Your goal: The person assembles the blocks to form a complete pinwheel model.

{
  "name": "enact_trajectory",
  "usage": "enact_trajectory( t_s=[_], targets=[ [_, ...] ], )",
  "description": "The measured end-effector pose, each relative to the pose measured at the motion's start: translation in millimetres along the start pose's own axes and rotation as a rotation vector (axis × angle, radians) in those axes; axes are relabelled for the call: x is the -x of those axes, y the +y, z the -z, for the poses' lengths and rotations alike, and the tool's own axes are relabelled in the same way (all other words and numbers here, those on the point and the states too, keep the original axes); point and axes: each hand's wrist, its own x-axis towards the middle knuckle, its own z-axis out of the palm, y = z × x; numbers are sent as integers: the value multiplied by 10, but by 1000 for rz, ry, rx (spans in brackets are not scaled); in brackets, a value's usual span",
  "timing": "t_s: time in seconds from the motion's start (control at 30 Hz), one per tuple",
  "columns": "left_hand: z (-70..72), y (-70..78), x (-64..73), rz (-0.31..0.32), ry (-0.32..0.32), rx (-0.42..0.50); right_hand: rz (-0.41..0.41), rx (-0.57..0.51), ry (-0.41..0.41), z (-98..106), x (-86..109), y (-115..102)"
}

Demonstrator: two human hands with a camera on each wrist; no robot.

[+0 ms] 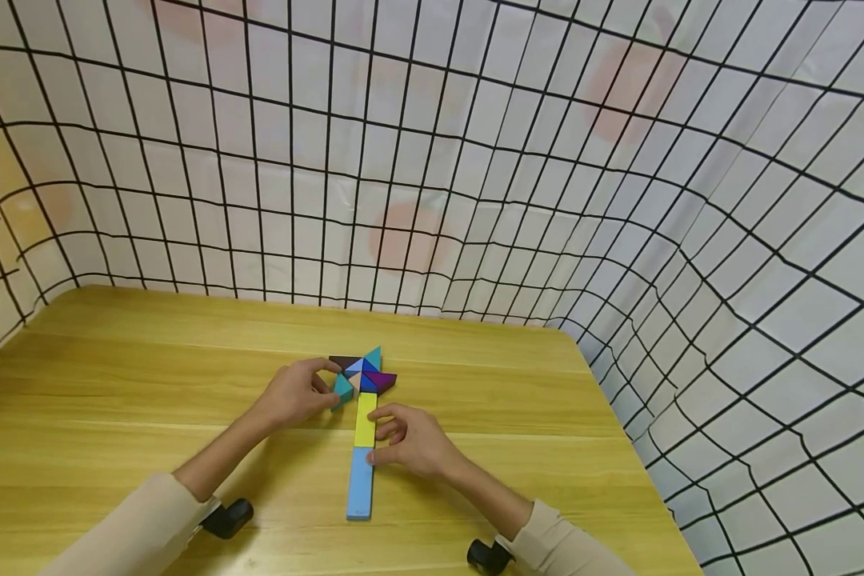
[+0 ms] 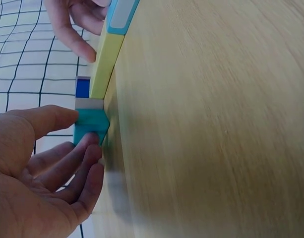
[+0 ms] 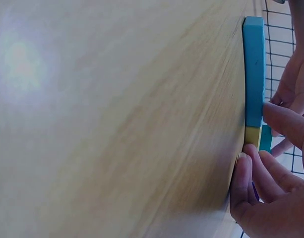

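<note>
A pinwheel of small triangular and slanted blocks lies flat on the wooden table, in teal, dark brown, blue, purple and beige. Below it runs a straight stem made of a yellow block and a light blue block, laid end to end. My left hand pinches a teal block at the pinwheel's left side, close against the beige piece. On the stem's right side, my right hand rests its fingertips along the yellow block, and its thumb touches the light blue block near their joint.
The wooden table has rounded far corners. Black wire mesh with pale sheeting behind it rises along its back and sides. Black wrist cameras sit under both cuffs.
</note>
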Motion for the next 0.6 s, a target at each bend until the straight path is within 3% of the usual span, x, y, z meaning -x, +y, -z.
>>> enact_trajectory(
  t_s=[0.6],
  targets=[
    [-4, 12, -1, -2, -6, -8, 0, -11, -2, 9, 3, -31]
  ],
)
